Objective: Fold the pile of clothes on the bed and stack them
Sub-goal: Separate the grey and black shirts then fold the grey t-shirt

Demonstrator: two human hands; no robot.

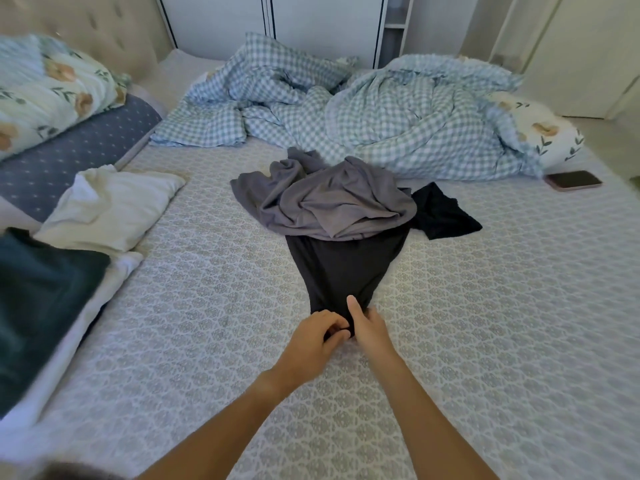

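Both hands meet at the near tip of the black garment (pixel 346 268) on the bed (pixel 485 306): the left hand (pixel 317 336) pinches its edge, the right hand (pixel 367 325) curls over it. Beyond the grip it runs under a crumpled grey garment (pixel 329 202). It looks light, limp cloth; spread hems probably hold better

No text, label, brand, number or sign can be read anywhere here: the phone (pixel 574 180) lying on the bed (pixel 485 306) shows only a dark blank screen, and the bedding and clothes carry patterns but no lettering
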